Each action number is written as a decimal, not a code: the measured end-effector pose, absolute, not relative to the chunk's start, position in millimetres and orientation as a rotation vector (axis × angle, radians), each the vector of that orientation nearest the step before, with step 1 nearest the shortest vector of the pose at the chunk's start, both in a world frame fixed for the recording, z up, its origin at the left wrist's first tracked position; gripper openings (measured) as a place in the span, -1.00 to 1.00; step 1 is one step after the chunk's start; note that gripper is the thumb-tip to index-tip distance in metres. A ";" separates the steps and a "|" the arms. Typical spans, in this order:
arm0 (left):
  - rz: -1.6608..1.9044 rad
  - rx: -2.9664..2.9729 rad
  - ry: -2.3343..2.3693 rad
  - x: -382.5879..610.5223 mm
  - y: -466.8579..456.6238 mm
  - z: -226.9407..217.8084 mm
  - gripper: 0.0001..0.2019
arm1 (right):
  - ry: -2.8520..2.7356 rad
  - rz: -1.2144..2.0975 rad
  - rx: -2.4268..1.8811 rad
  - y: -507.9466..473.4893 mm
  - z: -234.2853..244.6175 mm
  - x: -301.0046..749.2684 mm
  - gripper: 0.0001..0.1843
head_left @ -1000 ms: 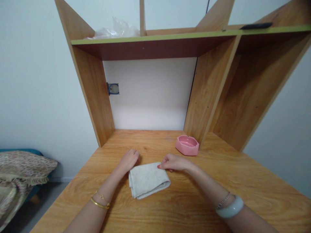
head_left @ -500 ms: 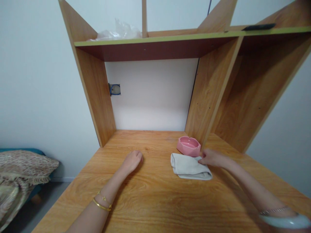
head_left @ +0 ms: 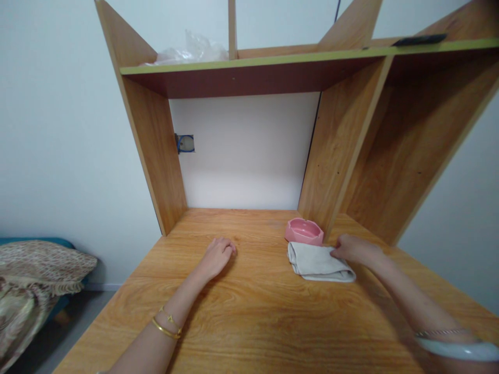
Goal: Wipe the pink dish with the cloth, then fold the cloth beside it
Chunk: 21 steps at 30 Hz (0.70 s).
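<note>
A folded off-white cloth (head_left: 317, 262) lies on the wooden desk (head_left: 253, 311), right in front of a small pink dish (head_left: 304, 231). My right hand (head_left: 356, 249) rests at the cloth's right edge with its fingers curled and pinching the fabric. My left hand (head_left: 218, 254) lies on the bare desk to the left, fingers loosely curled under, holding nothing and well apart from the cloth.
The desk carries a wooden hutch with upright panels (head_left: 156, 150) and a shelf (head_left: 249, 65) above; a crumpled clear plastic bag (head_left: 191, 52) sits on it. A dark flat object (head_left: 419, 39) lies on the right shelf. A bed with patterned bedding (head_left: 35, 275) stands at left.
My right hand has dragged the folded cloth from the middle of the desk to the right, up against the pink dish. My left hand let go and stayed in place.
</note>
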<state>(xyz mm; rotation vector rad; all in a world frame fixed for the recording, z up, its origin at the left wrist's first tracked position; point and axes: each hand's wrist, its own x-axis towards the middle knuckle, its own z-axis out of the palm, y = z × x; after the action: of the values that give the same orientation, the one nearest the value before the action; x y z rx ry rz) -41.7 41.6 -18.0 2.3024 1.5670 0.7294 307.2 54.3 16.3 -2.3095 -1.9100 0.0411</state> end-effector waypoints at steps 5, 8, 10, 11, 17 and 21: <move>0.643 2.362 1.485 -41.3 41.2 -22.7 -0.70 | -2.021 -0.036 -2.151 36.3 34.2 251.1 -0.62; 0.587 2.388 1.454 -42.4 39.7 -25.7 -0.62 | -2.321 0.061 -1.723 28.1 24.5 210.0 -0.65; 0.572 2.410 1.435 -43.1 38.0 -26.5 -0.59 | -2.419 0.184 -1.552 23.5 10.3 187.4 -0.57; 0.562 2.425 1.424 -43.4 37.2 -26.6 -0.59 | -2.443 0.239 -1.509 21.4 2.1 178.3 -0.50; 0.392 2.492 1.405 -43.2 34.7 -29.4 -0.50 | -2.506 0.374 -1.398 15.0 -36.3 155.8 -0.19; 0.242 2.457 1.482 -42.6 34.1 -34.6 -0.43 | -2.515 0.350 -1.438 17.4 -42.1 160.1 -0.14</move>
<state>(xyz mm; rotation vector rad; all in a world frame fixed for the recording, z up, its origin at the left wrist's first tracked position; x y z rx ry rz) -42.6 34.1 -34.6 2.4570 1.4819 0.2421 160.1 17.4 -42.1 -1.4383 -2.5154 0.3496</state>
